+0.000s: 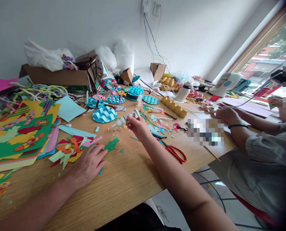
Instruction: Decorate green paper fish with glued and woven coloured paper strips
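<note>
My right hand (139, 127) is closed round a white glue bottle (130, 116), which it holds tilted above the table with the nozzle to the left. My left hand (91, 163) lies on the wooden table, its fingers stretched forward and nothing visibly gripped. Its fingertips reach the edge of a green paper cutout (112, 144). Colourful paper scraps (72, 149) lie just beyond that hand. Past the bottle sits a blue disc with white waves (104, 115). Red-handled scissors (175, 153) rest to the right of my right forearm.
Stacked coloured paper with cutouts (24, 131) covers the left side. Further back stand a cardboard box (56, 74), decorated blue discs (133, 92), a small glue bottle (139, 100), a yellow egg-carton strip (174, 107) and a white flask (183, 92). A co-worker's hands (226, 115) are at the right.
</note>
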{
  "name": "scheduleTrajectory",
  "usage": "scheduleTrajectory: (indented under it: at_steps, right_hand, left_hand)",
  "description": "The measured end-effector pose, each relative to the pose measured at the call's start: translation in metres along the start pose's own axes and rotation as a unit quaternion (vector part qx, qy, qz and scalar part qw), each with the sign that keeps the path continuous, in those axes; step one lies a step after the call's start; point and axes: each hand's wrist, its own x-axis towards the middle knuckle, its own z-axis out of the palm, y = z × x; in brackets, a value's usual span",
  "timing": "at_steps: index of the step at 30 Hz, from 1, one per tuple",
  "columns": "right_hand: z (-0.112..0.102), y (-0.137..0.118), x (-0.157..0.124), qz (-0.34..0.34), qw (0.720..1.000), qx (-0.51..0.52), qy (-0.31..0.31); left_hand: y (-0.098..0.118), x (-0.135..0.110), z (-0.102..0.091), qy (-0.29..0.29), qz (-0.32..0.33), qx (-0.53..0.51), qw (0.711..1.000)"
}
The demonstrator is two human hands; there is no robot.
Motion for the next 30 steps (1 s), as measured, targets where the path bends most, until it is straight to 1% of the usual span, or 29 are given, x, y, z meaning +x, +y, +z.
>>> scheduleTrajectory:
  at_steps: [2,4,6,7,8,9,10,12,14,15,16,17,18,19,20,22,24,25,27,29,30]
  right_hand:
    - [-0.001,-0.001,0.001,0.007,0.999,0.04,0.005]
    - [0.0,-0.003,0.0,0.011,0.997,0.072,0.004]
    - [0.003,-0.005,-0.004,0.018,0.995,0.102,-0.01]
    - [0.006,-0.005,-0.006,0.028,0.992,0.117,-0.025]
    - [0.009,-0.005,-0.01,0.043,0.989,0.131,-0.044]
    - [0.014,-0.004,-0.015,0.062,0.985,0.143,-0.066]
    - [0.02,-0.003,-0.021,0.084,0.98,0.154,-0.089]
    - [0.032,0.0,-0.034,0.117,0.97,0.172,-0.124]
    - [0.044,0.004,-0.047,0.129,0.963,0.187,-0.148]
    - [0.048,0.005,-0.053,0.126,0.962,0.19,-0.148]
    - [0.051,0.006,-0.057,0.121,0.965,0.182,-0.145]
    - [0.052,0.007,-0.06,0.113,0.969,0.165,-0.142]
    - [0.052,0.007,-0.061,0.103,0.975,0.138,-0.142]
    - [0.051,0.006,-0.061,0.093,0.979,0.103,-0.148]
    - [0.048,0.005,-0.059,0.083,0.982,0.065,-0.159]
    - [0.042,0.001,-0.053,0.061,0.979,-0.017,-0.193]
    - [0.035,-0.004,-0.042,0.021,0.966,-0.125,-0.225]
    - [0.031,-0.007,-0.036,-0.011,0.954,-0.192,-0.231]
    - [0.023,-0.013,-0.02,-0.069,0.914,-0.328,-0.226]
    - [0.014,-0.019,0.002,-0.108,0.883,-0.413,-0.197]
    - [0.008,-0.021,0.015,-0.114,0.875,-0.437,-0.174]
  left_hand:
    - [0.001,0.001,-0.003,0.015,-0.004,-0.011,1.0]
    - [0.002,0.001,-0.008,0.047,-0.013,-0.043,0.998]
    - [0.003,0.002,-0.016,0.076,-0.045,-0.117,0.989]
    - [0.005,0.003,-0.021,0.079,-0.077,-0.174,0.978]
    - [0.007,0.005,-0.025,0.078,-0.118,-0.242,0.96]
    - [0.01,0.007,-0.03,0.072,-0.164,-0.316,0.932]
    - [0.014,0.009,-0.034,0.062,-0.21,-0.39,0.894]
    - [0.024,0.016,-0.04,0.061,-0.275,-0.518,0.808]
    - [0.034,0.025,-0.042,0.085,-0.3,-0.609,0.729]
    - [0.039,0.03,-0.042,0.103,-0.31,-0.639,0.697]
    - [0.042,0.035,-0.041,0.125,-0.318,-0.658,0.671]
    - [0.045,0.039,-0.039,0.146,-0.323,-0.669,0.653]
    - [0.046,0.043,-0.038,0.163,-0.323,-0.675,0.643]
    - [0.046,0.047,-0.036,0.176,-0.319,-0.677,0.64]
    - [0.046,0.05,-0.035,0.183,-0.312,-0.676,0.643]
    - [0.044,0.055,-0.033,0.182,-0.293,-0.669,0.659]
    - [0.04,0.06,-0.033,0.164,-0.279,-0.66,0.678]
    - [0.038,0.064,-0.033,0.15,-0.272,-0.657,0.687]
    - [0.031,0.072,-0.033,0.121,-0.257,-0.646,0.709]
    - [0.019,0.079,-0.032,0.103,-0.261,-0.611,0.74]
    - [0.011,0.082,-0.031,0.093,-0.271,-0.584,0.759]
